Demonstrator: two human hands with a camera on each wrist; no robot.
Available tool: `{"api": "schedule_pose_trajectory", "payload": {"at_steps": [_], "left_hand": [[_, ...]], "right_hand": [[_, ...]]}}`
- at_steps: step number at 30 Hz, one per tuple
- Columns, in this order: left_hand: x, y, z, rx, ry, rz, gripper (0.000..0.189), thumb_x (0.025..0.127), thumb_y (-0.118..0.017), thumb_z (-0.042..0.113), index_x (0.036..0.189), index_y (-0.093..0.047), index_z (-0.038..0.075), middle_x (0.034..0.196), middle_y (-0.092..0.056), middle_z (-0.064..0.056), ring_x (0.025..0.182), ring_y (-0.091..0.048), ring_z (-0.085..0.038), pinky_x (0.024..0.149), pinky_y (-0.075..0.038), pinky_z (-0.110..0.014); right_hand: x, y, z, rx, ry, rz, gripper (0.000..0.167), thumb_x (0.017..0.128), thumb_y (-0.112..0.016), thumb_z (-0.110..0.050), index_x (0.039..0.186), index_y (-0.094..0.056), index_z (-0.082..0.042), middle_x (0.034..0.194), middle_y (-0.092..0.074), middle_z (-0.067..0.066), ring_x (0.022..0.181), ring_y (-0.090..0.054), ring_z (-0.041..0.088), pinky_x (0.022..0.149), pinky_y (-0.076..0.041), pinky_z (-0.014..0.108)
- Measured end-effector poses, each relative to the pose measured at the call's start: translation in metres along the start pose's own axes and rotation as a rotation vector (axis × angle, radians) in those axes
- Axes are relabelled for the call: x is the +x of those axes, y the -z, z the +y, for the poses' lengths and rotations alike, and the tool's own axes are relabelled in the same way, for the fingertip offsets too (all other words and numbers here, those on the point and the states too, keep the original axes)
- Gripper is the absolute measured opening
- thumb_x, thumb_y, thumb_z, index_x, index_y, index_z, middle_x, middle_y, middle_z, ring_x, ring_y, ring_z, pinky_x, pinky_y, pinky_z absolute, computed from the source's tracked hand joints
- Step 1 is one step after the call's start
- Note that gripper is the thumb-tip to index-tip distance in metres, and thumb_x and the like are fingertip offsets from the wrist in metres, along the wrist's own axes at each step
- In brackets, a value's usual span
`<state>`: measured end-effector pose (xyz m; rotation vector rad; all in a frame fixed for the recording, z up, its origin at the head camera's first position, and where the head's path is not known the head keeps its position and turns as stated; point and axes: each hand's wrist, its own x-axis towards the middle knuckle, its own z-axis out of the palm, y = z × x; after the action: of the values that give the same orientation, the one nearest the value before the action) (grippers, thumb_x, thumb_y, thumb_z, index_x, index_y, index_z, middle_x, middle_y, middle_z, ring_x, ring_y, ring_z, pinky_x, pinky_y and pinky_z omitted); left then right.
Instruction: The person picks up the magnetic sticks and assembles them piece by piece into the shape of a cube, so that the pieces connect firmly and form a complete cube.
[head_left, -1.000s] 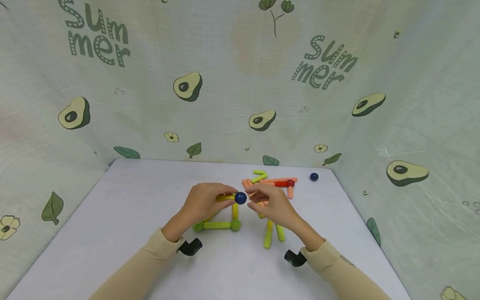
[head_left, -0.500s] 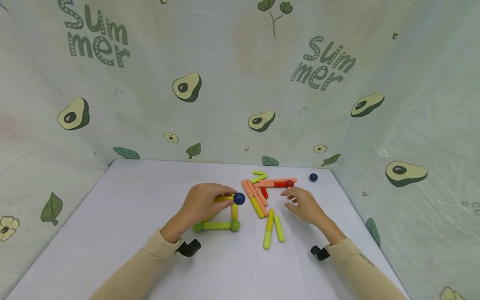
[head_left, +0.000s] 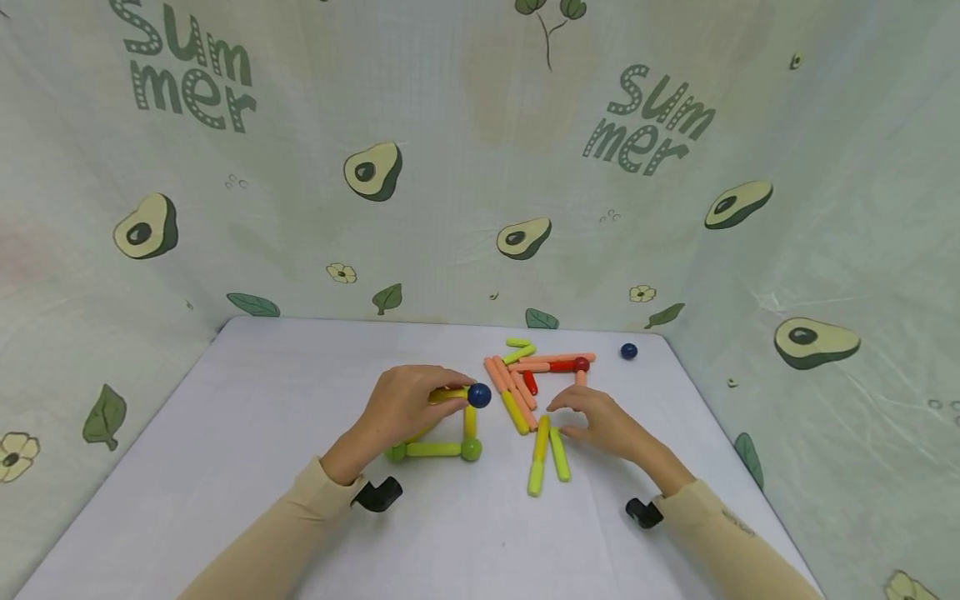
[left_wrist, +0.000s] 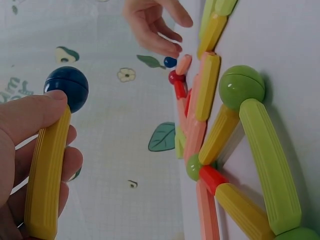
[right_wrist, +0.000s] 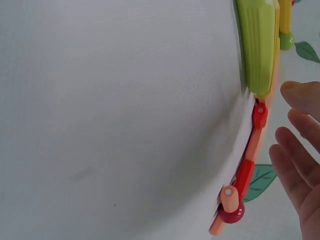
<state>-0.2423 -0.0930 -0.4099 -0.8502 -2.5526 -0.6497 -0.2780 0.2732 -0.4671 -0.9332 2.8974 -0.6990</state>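
Observation:
My left hand [head_left: 405,410] grips a yellow building stick [left_wrist: 47,170], thumb along its top end. A dark blue ball [head_left: 479,395] sits on that end of the stick, and a bit of red shows at its lower end in the left wrist view. Below this hand lies a joined frame of sticks with green balls [left_wrist: 242,87], yellow sticks and a light green stick [head_left: 433,450]; the hand hides part of it in the head view. My right hand [head_left: 602,423] holds nothing, fingers loosely bent, right beside a loose light green stick [head_left: 559,455].
Left of that stick lies a yellow and green pair [head_left: 539,454]. Farther back are several salmon sticks [head_left: 522,390], a short red stick [head_left: 530,382] and a red ball [head_left: 581,364] with sticks joined to it. Another dark blue ball [head_left: 628,351] rests near the back right corner.
My right hand has moved away from the blue ball to the right, then slightly down and left toward the loose light green stick. My left hand stays in place with the yellow stick.

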Motion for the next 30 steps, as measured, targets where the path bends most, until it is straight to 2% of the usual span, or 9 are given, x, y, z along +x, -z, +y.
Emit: {"api": "schedule_pose_trajectory", "payload": {"at_steps": [4,9,16,21,26,30], "left_hand": [[0.000,0.000,0.000,-0.011,0.001,-0.002,0.029,0.090,-0.088,0.030,0.118,-0.083,0.024,0.105,-0.081,0.009,0.087,-0.072,-0.007,0.073,-0.054,-0.022],[0.000,0.001,0.000,0.002,0.010,-0.007,0.029,0.090,-0.088,0.032,0.118,-0.083,0.024,0.105,-0.081,0.008,0.087,-0.072,-0.008,0.073,-0.054,-0.022],[-0.001,0.000,-0.001,-0.001,-0.001,0.005,0.029,0.090,-0.088,0.030,0.118,-0.083,0.024,0.105,-0.081,0.008,0.088,-0.073,-0.009,0.074,-0.055,-0.023],[-0.001,0.000,-0.002,0.000,-0.001,0.010,0.029,0.090,-0.089,0.030,0.118,-0.083,0.024,0.105,-0.081,0.008,0.088,-0.073,-0.008,0.074,-0.055,-0.023],[-0.001,0.000,-0.002,0.000,-0.002,0.007,0.029,0.090,-0.088,0.031,0.118,-0.083,0.025,0.105,-0.081,0.009,0.088,-0.072,-0.008,0.074,-0.055,-0.023],[-0.002,0.000,-0.002,-0.008,0.000,0.005,0.028,0.090,-0.088,0.031,0.118,-0.083,0.025,0.106,-0.081,0.009,0.089,-0.073,-0.008,0.075,-0.056,-0.023]], "right_hand": [[-0.006,-0.001,-0.006,-0.032,0.063,-0.088,0.032,0.092,-0.084,-0.008,0.121,-0.078,-0.020,0.125,-0.070,-0.007,0.119,-0.065,0.018,0.104,-0.056,0.046],[-0.013,-0.007,-0.003,-0.069,0.092,-0.169,0.027,0.093,-0.082,-0.007,0.113,-0.081,-0.026,0.127,-0.068,-0.006,0.119,-0.063,0.018,0.104,-0.056,0.045],[-0.019,-0.011,0.001,-0.137,0.153,-0.123,0.022,0.088,-0.089,-0.013,0.107,-0.083,-0.023,0.118,-0.068,-0.008,0.110,-0.063,0.014,0.098,-0.059,0.038],[-0.021,-0.009,0.001,-0.143,0.204,-0.115,0.023,0.086,-0.090,-0.012,0.107,-0.084,-0.018,0.109,-0.071,-0.008,0.101,-0.065,0.010,0.091,-0.060,0.034],[-0.022,-0.004,-0.001,-0.143,0.198,-0.137,0.023,0.086,-0.090,-0.014,0.107,-0.084,-0.018,0.104,-0.072,-0.011,0.096,-0.065,0.007,0.089,-0.061,0.033],[-0.024,0.000,-0.005,-0.094,0.177,-0.113,0.022,0.087,-0.089,-0.013,0.107,-0.082,-0.019,0.104,-0.073,-0.012,0.096,-0.067,0.008,0.088,-0.061,0.034]]}}
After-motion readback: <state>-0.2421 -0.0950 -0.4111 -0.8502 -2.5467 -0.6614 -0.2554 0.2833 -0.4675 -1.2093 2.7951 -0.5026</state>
